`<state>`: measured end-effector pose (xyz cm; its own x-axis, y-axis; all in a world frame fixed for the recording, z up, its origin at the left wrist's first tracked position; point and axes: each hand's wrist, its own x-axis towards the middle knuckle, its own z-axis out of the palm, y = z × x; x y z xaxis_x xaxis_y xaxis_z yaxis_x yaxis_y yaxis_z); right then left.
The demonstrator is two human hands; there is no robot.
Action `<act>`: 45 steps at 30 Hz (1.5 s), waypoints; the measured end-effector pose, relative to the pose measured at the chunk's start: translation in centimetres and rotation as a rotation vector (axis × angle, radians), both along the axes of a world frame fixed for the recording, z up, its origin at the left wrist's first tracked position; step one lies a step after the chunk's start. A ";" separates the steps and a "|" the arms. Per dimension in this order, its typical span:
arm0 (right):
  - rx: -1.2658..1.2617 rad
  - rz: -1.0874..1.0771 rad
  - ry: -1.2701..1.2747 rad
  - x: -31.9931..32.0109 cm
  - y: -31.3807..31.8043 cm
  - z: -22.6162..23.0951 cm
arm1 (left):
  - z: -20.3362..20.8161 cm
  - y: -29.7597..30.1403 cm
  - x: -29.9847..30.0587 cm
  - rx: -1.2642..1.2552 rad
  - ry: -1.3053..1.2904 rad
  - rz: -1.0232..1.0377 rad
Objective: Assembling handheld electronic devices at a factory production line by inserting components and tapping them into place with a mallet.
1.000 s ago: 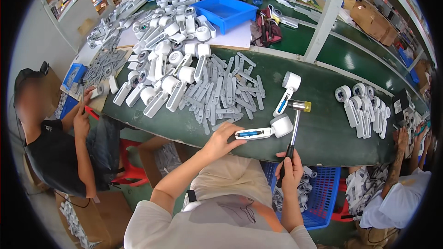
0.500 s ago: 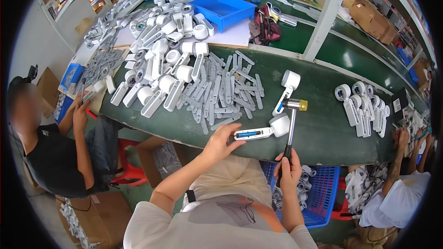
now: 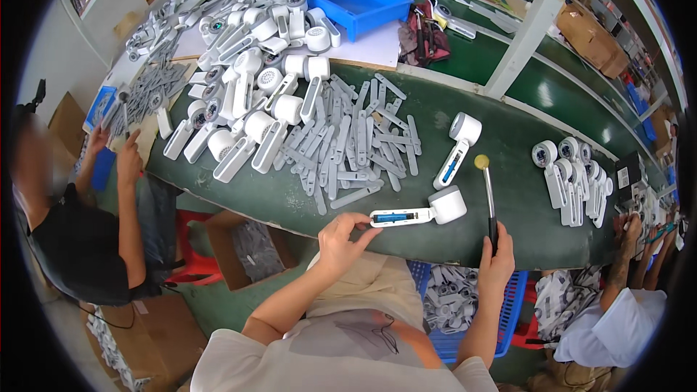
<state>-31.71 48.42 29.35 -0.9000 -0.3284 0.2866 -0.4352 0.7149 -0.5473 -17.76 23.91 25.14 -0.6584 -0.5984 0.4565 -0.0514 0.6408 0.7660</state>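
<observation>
My left hand (image 3: 340,245) pinches the handle end of a white handheld device (image 3: 449,205) lying near the table's front edge. The device has a round head, and its uncovered handle shows a blue cylinder (image 3: 396,217) like a battery. Upright in the closed fingers of my right hand (image 3: 497,265) is a small mallet (image 3: 489,190) with a metal shaft, black grip and yellow face. The mallet head is apart from the device, to its right. Farther back lies a second uncovered device (image 3: 459,147). Many loose grey strip covers (image 3: 356,134) are heaped left of it.
White devices (image 3: 250,101) are piled at the left, with a blue tray (image 3: 356,7) behind. More devices (image 3: 570,178) stand grouped at the right. A blue basket (image 3: 514,305) sits below the table edge. One co-worker (image 3: 80,225) sits at left, another (image 3: 610,319) at right.
The mallet has swung right, away from the device, and its yellow face has turned toward me. My left hand stays on the handle. The left co-worker's hands have moved.
</observation>
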 end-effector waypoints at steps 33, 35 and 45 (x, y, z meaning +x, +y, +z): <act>-0.499 0.833 0.449 3.2 -13.0 2.5 | 3.3 0.2 0.5 0.045 0.351 -0.170; -0.504 0.818 0.469 3.7 -12.9 2.4 | 3.3 1.0 0.5 0.107 0.329 -0.190; -0.580 0.735 0.430 4.7 -12.9 3.3 | 4.1 1.3 0.4 0.176 0.529 -0.256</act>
<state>-27.03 35.49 32.62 -0.3160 -0.4652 0.8269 -0.8990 -0.1316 -0.4176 -17.40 25.25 29.27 -0.5026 -0.5473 0.6692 0.5037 0.4437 0.7412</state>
